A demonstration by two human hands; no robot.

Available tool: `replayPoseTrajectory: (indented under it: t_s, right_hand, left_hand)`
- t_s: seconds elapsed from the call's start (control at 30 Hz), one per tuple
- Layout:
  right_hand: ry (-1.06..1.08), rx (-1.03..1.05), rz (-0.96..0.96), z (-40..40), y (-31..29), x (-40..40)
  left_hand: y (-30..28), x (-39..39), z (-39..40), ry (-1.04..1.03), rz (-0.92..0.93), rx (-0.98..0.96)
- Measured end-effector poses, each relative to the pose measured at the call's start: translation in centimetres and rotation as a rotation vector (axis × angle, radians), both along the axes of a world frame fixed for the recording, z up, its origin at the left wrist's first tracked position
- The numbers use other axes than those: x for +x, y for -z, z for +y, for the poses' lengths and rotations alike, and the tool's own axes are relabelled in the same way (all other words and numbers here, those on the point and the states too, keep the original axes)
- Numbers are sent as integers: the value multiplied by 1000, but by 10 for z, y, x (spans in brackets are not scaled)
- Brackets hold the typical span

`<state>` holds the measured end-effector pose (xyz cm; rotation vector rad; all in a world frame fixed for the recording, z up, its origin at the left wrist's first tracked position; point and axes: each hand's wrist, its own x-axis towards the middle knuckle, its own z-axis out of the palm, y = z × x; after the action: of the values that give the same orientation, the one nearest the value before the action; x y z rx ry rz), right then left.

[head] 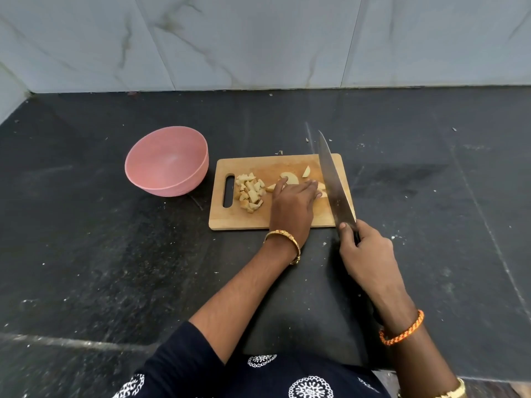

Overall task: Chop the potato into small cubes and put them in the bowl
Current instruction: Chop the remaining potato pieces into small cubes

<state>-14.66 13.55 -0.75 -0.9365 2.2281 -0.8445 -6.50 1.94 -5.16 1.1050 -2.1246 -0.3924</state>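
Nearest the camera I see a dark sleeve (184, 366) with a white round print, and from it my two bare forearms reach out over the black stone counter (86, 254).

Left part of the scene: a pink bowl (184, 179) stands on the counter, just beside the left end of the wooden cutting board (244, 221), and I see nothing in it. The board's handle slot (229, 191) faces the bowl.

Left part of the board: a heap of small potato cubes (250, 192) lies next to the slot.

Middle of the board: my left hand (293, 205), with a gold bangle (286, 242) at the wrist, lies on the board with the fingers stretched toward the right, their tips on the uncut potato pieces (288, 178). I cannot tell whether the tips press or merely touch. One wedge (306, 171) lies apart, farther back.

Right part of the board: a large knife (334, 182) points away from me, its blade slanting over the board's right edge just beside the left fingertips. I cannot tell whether the edge meets the potato.

Right, near side: my right hand (363, 254) is curled round the knife handle, thumb on the blade's base. An orange braided band (402, 328) circles that wrist.
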Motion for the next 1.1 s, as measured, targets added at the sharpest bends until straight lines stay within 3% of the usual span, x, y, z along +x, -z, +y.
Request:
replayPoseTrajectory:
  t_s: [0.2, 0.5, 0.77, 1.1]
  right_hand:
    - [10, 6, -6, 10, 6, 10]
    - [-15, 9, 20, -5, -2, 3]
    - [-60, 65, 51, -16, -7, 1]
    - [-133, 296, 65, -18, -16, 14]
  left_hand:
    - [5, -4, 5, -39, -62, -40]
    - [1, -2, 5, -41, 84, 8]
    - [4, -1, 3, -33, 94, 1]
    - [1, 1, -1, -4, 58, -21]
